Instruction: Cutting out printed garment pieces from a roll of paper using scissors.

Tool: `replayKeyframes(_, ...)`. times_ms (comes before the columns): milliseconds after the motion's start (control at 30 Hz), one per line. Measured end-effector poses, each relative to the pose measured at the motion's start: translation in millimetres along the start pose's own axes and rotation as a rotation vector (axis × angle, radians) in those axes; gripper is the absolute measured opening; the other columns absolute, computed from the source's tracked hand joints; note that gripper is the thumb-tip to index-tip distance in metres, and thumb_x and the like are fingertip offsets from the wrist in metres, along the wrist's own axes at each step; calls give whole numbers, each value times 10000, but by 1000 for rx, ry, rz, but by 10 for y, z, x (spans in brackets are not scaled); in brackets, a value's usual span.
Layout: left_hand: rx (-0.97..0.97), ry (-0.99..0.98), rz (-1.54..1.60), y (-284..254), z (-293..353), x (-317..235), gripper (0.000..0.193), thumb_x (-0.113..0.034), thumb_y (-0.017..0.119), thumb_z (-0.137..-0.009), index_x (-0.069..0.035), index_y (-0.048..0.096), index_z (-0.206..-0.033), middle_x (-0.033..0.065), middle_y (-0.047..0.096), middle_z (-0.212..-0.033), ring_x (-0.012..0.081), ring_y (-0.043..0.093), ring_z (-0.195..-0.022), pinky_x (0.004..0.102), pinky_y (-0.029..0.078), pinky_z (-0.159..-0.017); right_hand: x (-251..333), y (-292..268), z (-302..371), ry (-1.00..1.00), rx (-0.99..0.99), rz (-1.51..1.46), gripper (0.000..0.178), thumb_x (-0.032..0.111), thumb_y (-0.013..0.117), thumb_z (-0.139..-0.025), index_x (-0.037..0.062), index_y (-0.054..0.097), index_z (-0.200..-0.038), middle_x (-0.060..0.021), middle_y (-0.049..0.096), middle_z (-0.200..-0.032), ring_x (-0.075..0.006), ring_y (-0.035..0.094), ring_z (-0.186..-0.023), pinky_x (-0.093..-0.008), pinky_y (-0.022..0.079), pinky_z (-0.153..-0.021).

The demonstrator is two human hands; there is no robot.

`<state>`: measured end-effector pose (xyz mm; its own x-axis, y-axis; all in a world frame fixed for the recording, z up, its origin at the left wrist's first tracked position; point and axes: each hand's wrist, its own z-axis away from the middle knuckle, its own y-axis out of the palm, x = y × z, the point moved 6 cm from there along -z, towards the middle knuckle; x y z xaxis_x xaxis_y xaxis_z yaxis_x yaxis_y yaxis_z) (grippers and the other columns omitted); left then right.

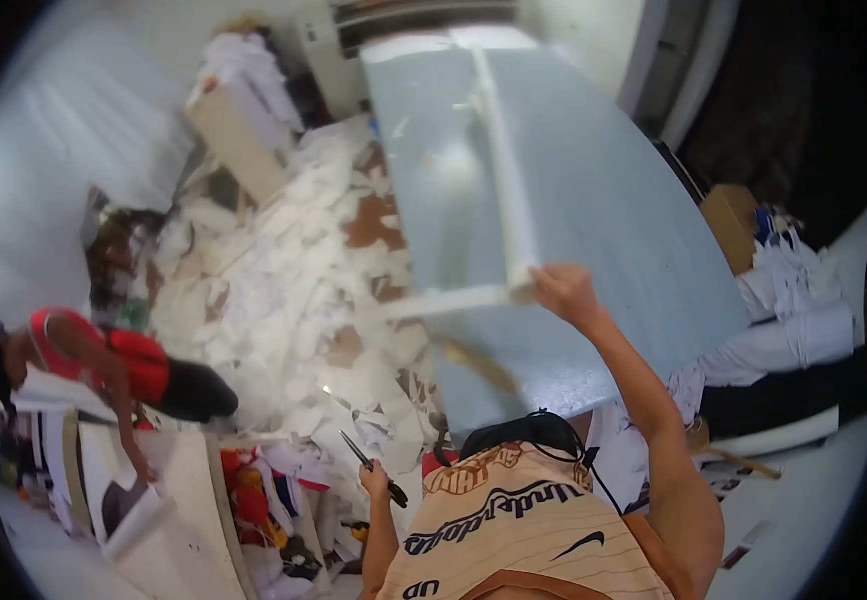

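Note:
My left hand (374, 479) is closed round a pair of black-handled scissors (355, 448), held low beside my body with the blades pointing up and away. Stretched forward over a large blue-grey table (633, 240), my right hand (565, 292) grips the near end of a long white roll (503, 170). Whether the roll is paper or cloth I cannot tell. It runs lengthwise up the table to the far edge. From beside my right hand a blurred white strip (443, 301) reaches left past the table's edge.
White scraps (293, 260) cover the floor left of the table. At the left, a person in a red top (138, 360) bends over a white board-like surface (188, 500). Bundled white material (793, 335) and a cardboard box (731, 222) lie along the right. Colourful cloth (253, 500) is piled at lower left.

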<state>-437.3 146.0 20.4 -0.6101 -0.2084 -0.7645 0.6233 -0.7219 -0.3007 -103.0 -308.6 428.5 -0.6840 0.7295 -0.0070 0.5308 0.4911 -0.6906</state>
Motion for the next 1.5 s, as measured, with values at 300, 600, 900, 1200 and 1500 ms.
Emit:
replayKeyframes(300,-116,267,-442,848,603,-547,253,-222,654,-915,20,589,-952,113,630,-729,236,648,-657,398,544,-648,-1943,-530,3350,519,-29,-54,399,-40,722,-743,49,697,-1130,-165,701,-1153,-342,714,-954,-406,605,-787)
replayKeyframes(600,-232,484,-828,1687,1489,-636,283,-178,664,-889,19,653,-1091,146,692,-838,283,698,-706,398,563,-668,-3230,-837,5138,553,-2,-256,381,-42,741,-746,14,676,-1118,-196,689,-1179,-354,718,-960,-403,614,-776)
replayKeyframes(900,-4,260,-686,3239,2065,-1111,283,-160,664,-912,5,614,-1137,97,613,-748,194,606,-518,350,505,-420,-3828,-1954,6188,970,299,-260,604,189,837,-689,34,639,-1238,-224,647,-1217,-418,665,-1004,-450,558,-862)
replayKeyframes(1200,141,177,-507,3053,1687,-1006,301,-159,683,-910,-20,603,-1166,46,537,-648,154,550,-486,336,506,-410,-4636,-188,4719,1350,552,-141,1014,289,857,-601,21,415,-1473,-268,540,-1356,-407,566,-1223,-450,492,-997)
replayKeyframes(1500,133,-83,-93,1416,-1,-874,232,-218,655,-972,-71,592,-1140,-2,457,-651,112,424,-469,304,439,-436,-1683,722,3489,751,351,84,627,339,772,-743,48,585,-1266,-219,587,-1264,-400,523,-1224,-578,303,-1119)
